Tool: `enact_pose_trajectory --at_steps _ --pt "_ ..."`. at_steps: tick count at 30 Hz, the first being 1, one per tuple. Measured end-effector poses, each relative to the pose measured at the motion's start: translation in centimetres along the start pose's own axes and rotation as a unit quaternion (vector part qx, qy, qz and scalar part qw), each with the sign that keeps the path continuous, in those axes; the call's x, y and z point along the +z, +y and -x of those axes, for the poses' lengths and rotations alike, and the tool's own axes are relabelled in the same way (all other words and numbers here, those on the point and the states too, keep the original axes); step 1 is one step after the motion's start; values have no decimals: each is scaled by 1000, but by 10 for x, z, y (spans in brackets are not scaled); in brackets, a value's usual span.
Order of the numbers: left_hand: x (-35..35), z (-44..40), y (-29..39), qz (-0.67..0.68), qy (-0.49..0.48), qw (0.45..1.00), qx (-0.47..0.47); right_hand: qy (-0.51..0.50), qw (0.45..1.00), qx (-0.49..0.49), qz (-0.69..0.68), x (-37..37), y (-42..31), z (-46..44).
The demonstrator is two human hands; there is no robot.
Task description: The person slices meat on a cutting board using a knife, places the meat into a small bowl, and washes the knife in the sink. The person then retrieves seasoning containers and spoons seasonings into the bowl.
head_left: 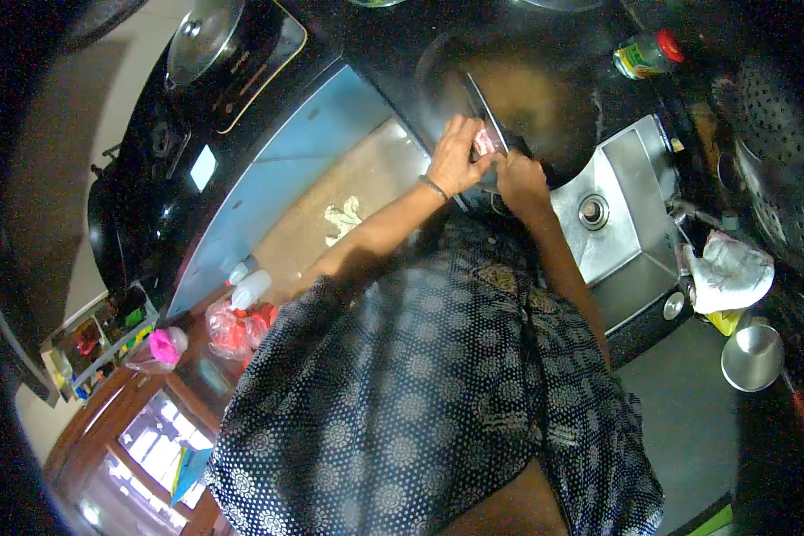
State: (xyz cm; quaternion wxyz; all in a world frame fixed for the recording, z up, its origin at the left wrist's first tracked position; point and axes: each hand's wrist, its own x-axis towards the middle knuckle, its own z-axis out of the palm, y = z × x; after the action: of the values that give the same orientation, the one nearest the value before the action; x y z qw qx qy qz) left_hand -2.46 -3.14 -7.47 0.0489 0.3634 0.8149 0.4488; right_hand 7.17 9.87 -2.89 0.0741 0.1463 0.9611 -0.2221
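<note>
Head view: pinkish piece [483, 141] lies between the left hand [456, 159] and knife [487, 112].

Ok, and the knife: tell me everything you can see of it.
The knife has a long, grey blade, metallic by its sheen, seen nearly edge-on as a narrow strip, so its full width can't be judged. The right hand grips it and hides most or all of the handle. The blade points away from the person, slanting left, beside a pink-and-white piece at the left hand's fingers; whether they touch is unclear.
</note>
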Motion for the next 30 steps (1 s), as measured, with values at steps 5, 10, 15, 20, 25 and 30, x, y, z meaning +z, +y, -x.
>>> enact_pose_trajectory --at_steps 5,10,15,20,25,30 --pt "4 0 1 6 14 1000 -6 -14 997 -64 50 17 25 38" --pt "5 2 2 6 22 1000 -9 32 999 2 -2 17 17 53" --pt "8 3 1 5 29 1000 6 1 999 0 -34 15 10 6" --pt "10 1 11 24 45 998 -39 -42 997 51 -46 -2 14 1" --pt "10 -4 16 6 43 999 -32 -30 992 108 -61 -9 53 28" --pt "2 -7 18 13 50 999 15 -1 966 176 -189 -30 59 30"
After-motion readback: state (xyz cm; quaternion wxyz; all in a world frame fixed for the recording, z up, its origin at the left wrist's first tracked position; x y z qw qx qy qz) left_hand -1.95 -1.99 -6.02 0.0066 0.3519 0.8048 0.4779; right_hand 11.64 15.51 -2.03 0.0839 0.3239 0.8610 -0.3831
